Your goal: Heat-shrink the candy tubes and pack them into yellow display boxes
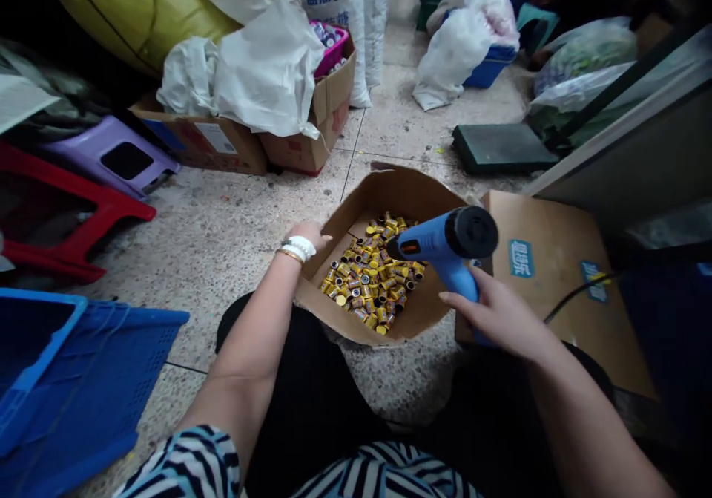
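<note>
An open cardboard box [389, 186] sits on the floor in front of my knees, holding several small yellow and black cylinders [370, 272]. My left hand [308, 235] grips the box's left flap, fingers curled over its edge. My right hand [495, 312] is closed round the handle of a blue heat gun [445, 242]. The gun's nozzle points left and down over the cylinders. Its black cord [572, 294] runs off to the right.
A flat cardboard box [556, 275] lies to the right of the open one. A blue crate [67, 379] is at the near left, red and purple stools [111, 156] further left. Boxes with white bags [267, 75] and sacks stand behind, a dark scale platform [500, 148] at right.
</note>
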A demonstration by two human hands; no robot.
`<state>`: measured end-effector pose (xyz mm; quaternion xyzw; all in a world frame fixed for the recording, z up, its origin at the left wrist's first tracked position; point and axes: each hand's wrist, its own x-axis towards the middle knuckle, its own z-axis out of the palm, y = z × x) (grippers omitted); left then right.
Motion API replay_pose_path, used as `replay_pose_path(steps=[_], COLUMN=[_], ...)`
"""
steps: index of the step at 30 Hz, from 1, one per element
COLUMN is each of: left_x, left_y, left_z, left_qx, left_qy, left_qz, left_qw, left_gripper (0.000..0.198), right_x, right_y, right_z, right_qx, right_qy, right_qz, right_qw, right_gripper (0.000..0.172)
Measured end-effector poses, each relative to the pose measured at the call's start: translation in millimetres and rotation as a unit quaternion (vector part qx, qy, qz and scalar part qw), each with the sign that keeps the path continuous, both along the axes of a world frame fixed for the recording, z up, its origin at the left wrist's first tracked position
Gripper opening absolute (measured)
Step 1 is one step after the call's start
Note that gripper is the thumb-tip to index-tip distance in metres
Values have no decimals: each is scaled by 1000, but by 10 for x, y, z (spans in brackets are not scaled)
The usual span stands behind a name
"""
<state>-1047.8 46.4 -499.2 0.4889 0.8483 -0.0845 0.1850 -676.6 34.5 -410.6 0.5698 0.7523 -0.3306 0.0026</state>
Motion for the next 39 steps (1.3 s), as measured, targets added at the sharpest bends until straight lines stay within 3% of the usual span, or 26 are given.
replay_pose_path(steps=[3,7,12,14,17,21,23,26,30,32,34,36,39], left_x=[-45,-268,-287,-266,-274,-296,-250,-82,117,101,6,-129,-315], left_y=[-212,-456,-592,-620,-645,-612,-571,-504,-398,-321,-232,-146,-57], left_z=[-9,25,51,62,57,49,116,317,466,390,242,85,-70], left_qx=[-46,-33,-4,2,20,66,97,177,275,253,165,84,85], left_qy=[10,35,25,10,-2,-11,-2,5,-9,-1,-7,-21,-23], left_qz=[-3,26,14,4,5,20,32,41,-15,-23,-3,33,80], left_qw=[999,999,1000,1000,1000,998,995,983,961,967,986,996,993], left_gripper=[58,56,57,60,65,59,53,50,45,48,50,43,38], right_x=[-233,-635,-1073,-1153,-1219,-1266,-1193,-888,-379,-237,-205,-264,-440], right_y=[36,69,62,48,14,-58,-106,-186,-199,-108,50,242,501], right_z=[-85,-389,-712,-765,-804,-790,-732,-609,-450,-377,-322,-305,-379], right_qx=[11,-22,-7,-88,-253,-261,-249,-171,-47,5,30,-3,-21], right_qy=[-34,-57,-67,-15,82,62,34,12,-31,-68,-96,-92,-89], right_qz=[79,171,107,93,65,75,103,117,41,21,34,49,17], right_qw=[996,983,992,992,962,960,962,978,998,997,994,995,996], right_gripper=[25,24,32,29,28,31,29,28,30,30,27,26,30])
